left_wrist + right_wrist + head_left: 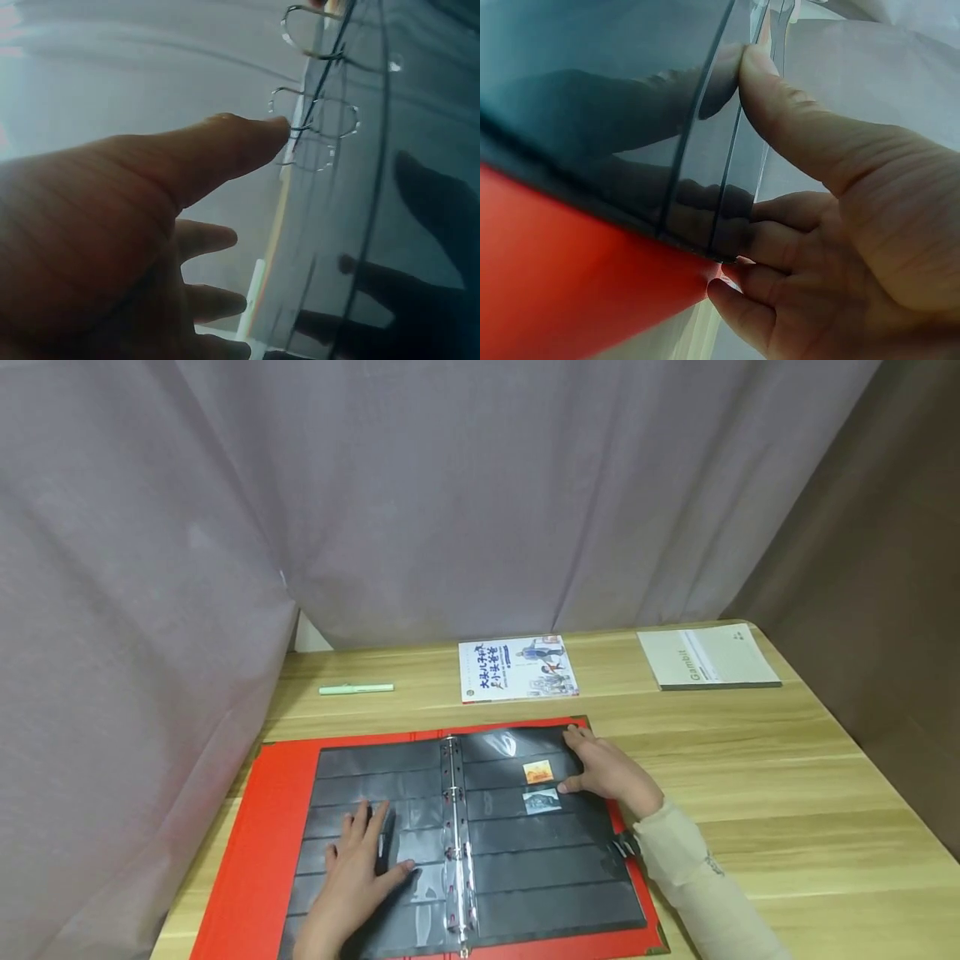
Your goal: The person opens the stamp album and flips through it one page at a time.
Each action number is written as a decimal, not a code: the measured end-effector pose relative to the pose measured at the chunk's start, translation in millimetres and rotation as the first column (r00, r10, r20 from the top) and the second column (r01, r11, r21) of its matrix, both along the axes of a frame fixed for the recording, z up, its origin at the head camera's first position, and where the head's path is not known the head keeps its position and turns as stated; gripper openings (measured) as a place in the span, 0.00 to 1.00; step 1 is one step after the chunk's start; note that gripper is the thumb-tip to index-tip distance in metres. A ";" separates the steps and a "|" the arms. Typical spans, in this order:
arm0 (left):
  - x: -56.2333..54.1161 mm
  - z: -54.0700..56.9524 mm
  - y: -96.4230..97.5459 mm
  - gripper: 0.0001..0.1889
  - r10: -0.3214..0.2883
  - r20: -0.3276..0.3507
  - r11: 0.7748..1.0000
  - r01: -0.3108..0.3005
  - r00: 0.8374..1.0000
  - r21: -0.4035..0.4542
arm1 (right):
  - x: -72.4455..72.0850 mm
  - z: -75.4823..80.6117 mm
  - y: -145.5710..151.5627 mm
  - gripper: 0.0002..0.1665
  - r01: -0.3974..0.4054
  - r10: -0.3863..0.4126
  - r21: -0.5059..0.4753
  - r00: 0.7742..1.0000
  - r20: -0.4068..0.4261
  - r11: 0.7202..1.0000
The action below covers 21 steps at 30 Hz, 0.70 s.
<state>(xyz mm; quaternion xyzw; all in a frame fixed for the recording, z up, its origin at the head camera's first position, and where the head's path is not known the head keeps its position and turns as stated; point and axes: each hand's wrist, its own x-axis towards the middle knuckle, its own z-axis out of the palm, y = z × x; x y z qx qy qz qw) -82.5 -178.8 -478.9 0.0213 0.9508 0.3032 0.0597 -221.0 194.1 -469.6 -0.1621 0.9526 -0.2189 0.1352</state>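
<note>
A red ring binder (242,827) lies spread on the table, with black pocket pages (551,906) on both sides of its metal rings (453,827). Two small stamps, one orange (537,772) and one grey-blue (542,801), sit in strips of the right page. The left hand (354,872) is over the left page with fingers spread, holding nothing; its thumb points at the rings in the left wrist view. At the right page's upper outer edge is the right hand (609,772). Its thumb (784,112) touches the page, and its other fingers lie along the edge.
Behind the binder lie a pale green pen (356,689), a white illustrated book (517,668) and, farther right, a pale book (707,657) marked "Gambit". Grey curtain (450,502) hangs along the table's back and left. Wooden tabletop (817,827) extends to the right.
</note>
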 end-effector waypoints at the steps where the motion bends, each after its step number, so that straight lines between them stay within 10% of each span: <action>1: -0.1 -1.3 1.0 0.48 -0.005 0.004 1.000 0.005 1.000 0.001 | -0.1 0.1 0.0 0.56 0.000 0.000 0.002 1.000 0.000 1.000; 21: 0.4 -9.4 11.2 0.41 -0.013 0.024 1.000 0.013 1.000 0.006 | 0.1 4.0 -3.9 0.50 -0.019 0.018 -0.003 0.997 -0.076 1.000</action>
